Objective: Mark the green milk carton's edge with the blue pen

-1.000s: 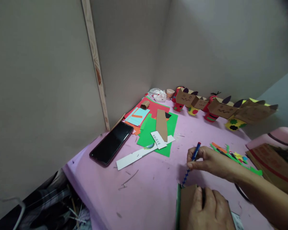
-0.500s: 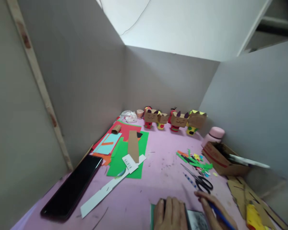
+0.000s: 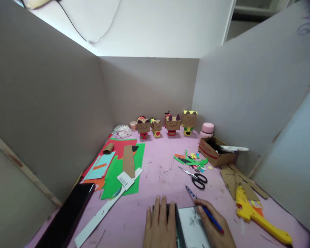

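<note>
My left hand (image 3: 160, 224) lies flat with its fingers stretched out over the left part of a small notebook (image 3: 189, 225). The notebook's white right-hand page carries a dark sketchy drawing or print, and its dark left side is mostly under my hand. My right hand (image 3: 214, 222) rests at the page's right edge, fingers closed round a blue pencil (image 3: 211, 218) with a red end. The pencil's patterned front part reaches past the notebook's top edge. Black-handled scissors (image 3: 196, 178) lie just beyond, touched by neither hand.
A yellow glue gun (image 3: 258, 217) and cardboard scraps (image 3: 237, 181) lie right, below a cardboard box (image 3: 217, 155). Coloured paper snippets (image 3: 192, 160) are mid-right. At left are a phone (image 3: 67, 217), green sheets (image 3: 111, 186) and a white strip (image 3: 99, 218). Cardboard figures (image 3: 173, 124) stand at the back.
The view has swung to the right, showing the whole glue gun. My left hand's fingers are straighter on the notebook. The right hand and pencil are closer to the page, which shows more.
</note>
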### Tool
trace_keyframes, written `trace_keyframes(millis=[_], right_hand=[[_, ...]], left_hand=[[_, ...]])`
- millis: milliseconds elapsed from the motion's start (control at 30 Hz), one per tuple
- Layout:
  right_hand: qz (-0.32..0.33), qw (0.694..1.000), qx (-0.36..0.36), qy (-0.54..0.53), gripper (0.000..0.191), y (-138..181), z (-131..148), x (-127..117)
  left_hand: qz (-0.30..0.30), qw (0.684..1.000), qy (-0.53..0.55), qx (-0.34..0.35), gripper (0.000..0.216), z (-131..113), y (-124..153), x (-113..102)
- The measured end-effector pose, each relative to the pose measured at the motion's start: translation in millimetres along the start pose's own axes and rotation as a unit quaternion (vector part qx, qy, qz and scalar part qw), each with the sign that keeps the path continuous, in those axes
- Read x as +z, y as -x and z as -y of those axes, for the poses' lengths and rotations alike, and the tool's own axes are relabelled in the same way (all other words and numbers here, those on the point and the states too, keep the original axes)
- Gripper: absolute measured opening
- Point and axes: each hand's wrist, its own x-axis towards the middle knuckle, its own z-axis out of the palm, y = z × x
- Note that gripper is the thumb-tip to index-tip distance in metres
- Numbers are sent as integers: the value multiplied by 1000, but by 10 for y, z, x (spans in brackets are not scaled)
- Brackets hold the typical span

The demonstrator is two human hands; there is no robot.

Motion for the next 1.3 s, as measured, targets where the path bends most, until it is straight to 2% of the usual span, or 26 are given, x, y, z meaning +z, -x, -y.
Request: trace_keyframes(millis=[67, 133, 200, 233, 333, 400, 500, 600, 733, 867, 1067, 1300], right_hand=[[-7, 999, 34, -14, 43, 15, 47, -16], [-12, 998, 59, -27, 43, 31, 84, -35], [-14, 997, 72, -39, 42, 48, 110, -58], [-17, 996, 77, -44, 42, 57, 120, -70], [-30, 994, 97, -49, 42, 84, 148, -110], [-38, 992, 108, -47, 43, 94, 170, -133], [-44, 992, 112, -46, 43, 93, 199, -150], [-52, 991, 120, -35, 43, 83, 208, -154], [-67, 990, 119, -21, 41, 73, 193, -167], [-74, 990, 121, -17, 40, 66, 175, -172], [-41, 991, 128, -10, 43, 77, 145, -142], [-36, 993, 110, 10, 38, 87, 98, -125]], left_hand=[[50, 999, 19, -2, 62, 3, -35, -85], [123, 988, 93, 2, 70, 58, -71, -182], [196, 958, 208, 4, 101, 193, -104, -316], [193, 946, 261, -2, 107, 293, -121, -393], [94, 943, 308, -77, 95, 673, -192, -587], [29, 956, 276, -100, 91, 924, -272, -620], [-12, 975, 193, -113, 90, 1172, -426, -499], [-1, 982, 162, -99, 89, 1224, -576, -300], [28, 982, 170, -82, 91, 1137, -714, -139], [44, 979, 184, -73, 95, 1089, -778, -121], [66, 977, 191, -72, 93, 1157, -857, -133], [83, 977, 191, -43, 83, 1225, -901, 40]])
